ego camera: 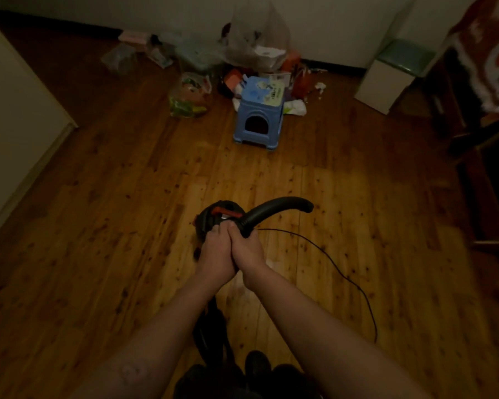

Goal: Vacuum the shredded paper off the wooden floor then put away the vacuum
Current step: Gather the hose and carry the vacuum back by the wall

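Observation:
A small black vacuum (pixel 213 218) with red parts hangs above the wooden floor (pixel 98 226) in the middle of the view. My left hand (pixel 213 254) grips its body from behind. My right hand (pixel 247 250) presses against the left and grips the base of the curved black hose (pixel 280 208), which arcs up and to the right. A thin black cord (pixel 343 272) trails from the vacuum across the floor to the right. A few white paper scraps (pixel 319 87) lie far back near the wall.
A blue plastic stool (pixel 258 113) stands ahead. Behind it lie plastic bags (pixel 257 38) and clutter against the wall. A white box with a green top (pixel 392 73) sits at the back right, dark furniture (pixel 484 168) on the right, a white panel (pixel 18 110) on the left.

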`<state>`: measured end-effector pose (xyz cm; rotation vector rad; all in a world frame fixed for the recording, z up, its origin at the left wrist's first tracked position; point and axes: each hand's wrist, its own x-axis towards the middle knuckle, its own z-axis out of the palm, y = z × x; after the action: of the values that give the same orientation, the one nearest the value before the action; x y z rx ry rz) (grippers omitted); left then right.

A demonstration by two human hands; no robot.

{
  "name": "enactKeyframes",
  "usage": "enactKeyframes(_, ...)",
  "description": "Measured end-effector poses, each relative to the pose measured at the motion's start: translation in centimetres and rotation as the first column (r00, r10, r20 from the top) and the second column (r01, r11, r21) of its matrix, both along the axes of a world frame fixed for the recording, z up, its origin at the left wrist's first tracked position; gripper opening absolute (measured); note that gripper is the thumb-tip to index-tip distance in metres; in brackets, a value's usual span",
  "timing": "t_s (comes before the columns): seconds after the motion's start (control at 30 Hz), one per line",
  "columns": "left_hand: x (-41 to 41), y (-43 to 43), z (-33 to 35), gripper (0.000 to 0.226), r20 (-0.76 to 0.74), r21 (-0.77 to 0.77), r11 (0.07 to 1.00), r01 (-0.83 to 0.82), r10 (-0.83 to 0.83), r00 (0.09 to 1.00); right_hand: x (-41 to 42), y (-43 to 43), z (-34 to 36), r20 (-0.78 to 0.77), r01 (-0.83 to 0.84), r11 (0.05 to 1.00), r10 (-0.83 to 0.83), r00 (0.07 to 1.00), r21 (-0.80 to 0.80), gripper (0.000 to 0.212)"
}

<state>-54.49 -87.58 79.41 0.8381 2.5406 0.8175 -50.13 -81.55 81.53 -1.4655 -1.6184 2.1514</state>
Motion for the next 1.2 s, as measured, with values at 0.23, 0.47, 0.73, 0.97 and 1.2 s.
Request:
enactKeyframes(0.23, -4.5, 2.9, 0.9, 0.076, 0.138, 0.120, 0.977, 0.177, -0.193, 0.971, -4.3, 3.9, -0.8, -0.080, 0.218, 0.962, -0.208, 0.975, 0.162, 0.028)
enactKeyframes(0.47, -7.5, 4.7, -0.4, 0.060, 0.065, 0.077, 0.932, 0.354, -0.358, 0.931, -4.6, 8.6, -1.7, -0.016, 0.328, 0.915, -0.334, 0.942, 0.235, 0.027)
enactKeyframes(0.73, -10.2, 8.5, -2.7, 0.055, 0.137, -0.059, 0.930, 0.362, -0.352, 0.926, -5.0, 14.9, -3.1, 0.150, 0.199, 0.928, -0.256, 0.955, 0.315, 0.037)
enactKeyframes(0.97, -12.8, 11.1, -4.9, 0.053, 0.158, -0.223, 0.938, 0.266, -0.234, 0.959, -5.8, 19.5, -6.5, 0.249, 0.102, 0.972, -0.155, 0.956, 0.211, 0.048)
enactKeyframes(1.2, -14.6, 15.6, -7.5, 0.055, 0.170, -0.340, 0.913, 0.225, -0.175, 0.970, -6.8, 23.2, -10.5, 0.268, 0.052, 0.990, -0.085, 0.960, 0.130, 0.051)
